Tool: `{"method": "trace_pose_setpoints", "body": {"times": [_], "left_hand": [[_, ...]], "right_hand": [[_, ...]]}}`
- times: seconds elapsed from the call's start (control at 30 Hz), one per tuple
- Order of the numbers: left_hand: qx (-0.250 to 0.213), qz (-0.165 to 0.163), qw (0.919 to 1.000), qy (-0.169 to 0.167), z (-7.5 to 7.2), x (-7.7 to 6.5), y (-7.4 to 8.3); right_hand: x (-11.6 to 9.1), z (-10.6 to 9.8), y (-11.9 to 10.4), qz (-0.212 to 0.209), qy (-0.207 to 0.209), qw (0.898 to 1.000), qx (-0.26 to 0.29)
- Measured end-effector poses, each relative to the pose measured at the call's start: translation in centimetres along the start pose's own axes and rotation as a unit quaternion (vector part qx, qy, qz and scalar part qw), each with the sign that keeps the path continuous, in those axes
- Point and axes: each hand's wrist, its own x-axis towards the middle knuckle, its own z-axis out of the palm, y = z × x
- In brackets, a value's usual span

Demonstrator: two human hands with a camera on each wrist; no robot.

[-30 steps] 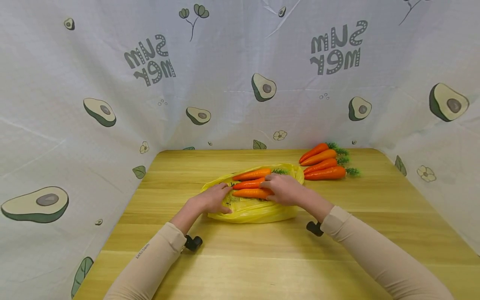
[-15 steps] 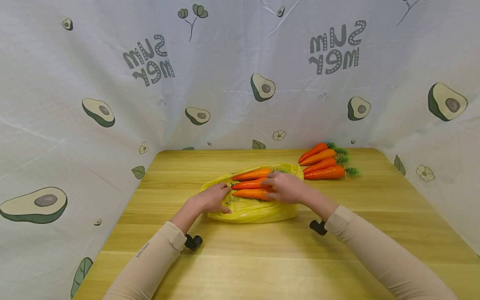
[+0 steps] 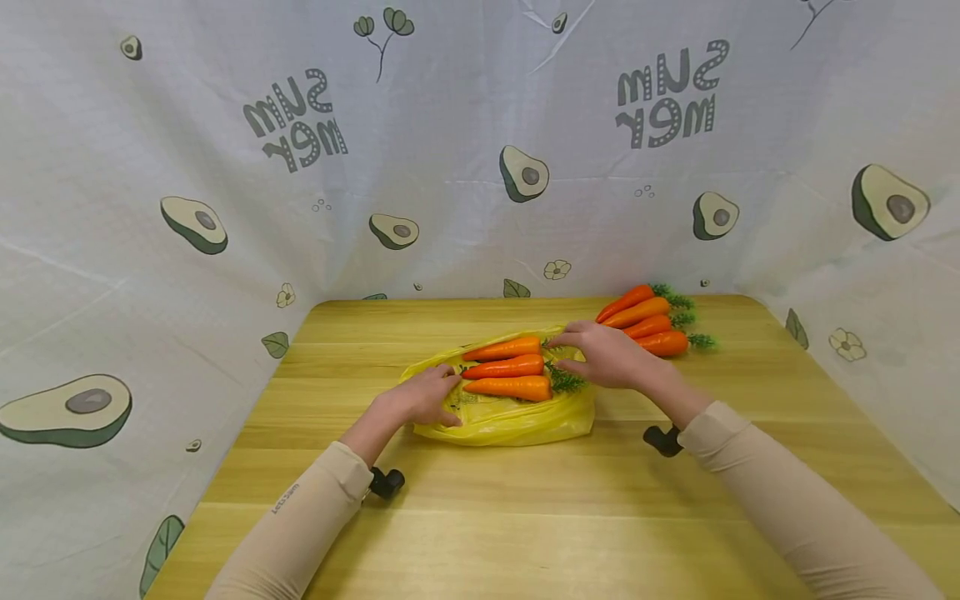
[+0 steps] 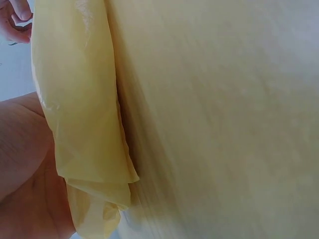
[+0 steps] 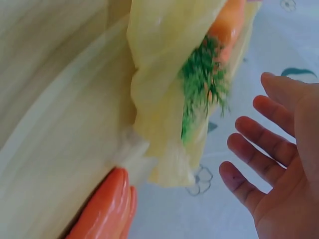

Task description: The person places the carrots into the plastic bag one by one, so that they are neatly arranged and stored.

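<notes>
A yellow plastic bag (image 3: 517,430) lies on the table with its mouth spread. Three orange carrots with green tops, among them the nearest carrot (image 3: 510,387) and the middle carrot (image 3: 504,367), lie side by side in it. My left hand (image 3: 425,397) rests at the bag's left end, fingers spread against the inside of its rim; part of the hand is behind the plastic in the left wrist view. Over the bag's right end hovers my right hand (image 3: 603,356), holding nothing. In the right wrist view its fingers (image 5: 261,142) are apart from the bag and the leafy top (image 5: 204,74).
Several more carrots (image 3: 637,312) lie in a group at the table's back right, partly behind my right hand. A printed white cloth (image 3: 457,108) hangs around the back and sides of the wooden table (image 3: 495,517).
My right hand has let go of the carrots in the bag and moved right and slightly back, uncovering their green tops. The left hand has stayed at the bag's left end.
</notes>
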Motion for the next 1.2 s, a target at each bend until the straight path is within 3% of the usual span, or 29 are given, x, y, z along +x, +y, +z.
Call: {"method": "trace_pose_setpoints", "body": {"times": [0.43, 0.83, 1.2], "left_hand": [[-0.005, 0.001, 1.0000, -0.004, -0.2, -0.2, 0.1], [-0.004, 0.003, 1.0000, -0.002, -0.2, -0.2, 0.1], [-0.002, 0.004, 1.0000, -0.003, -0.2, -0.2, 0.1]], "right_hand": [[-2.0, -1.7, 4.3, 0.075, 0.001, 0.997, 0.023], [-4.0, -2.2, 8.0, 0.084, 0.032, 0.995, 0.041], [-5.4, -2.1, 10.7, 0.111, 0.008, 0.993, 0.046]]}}
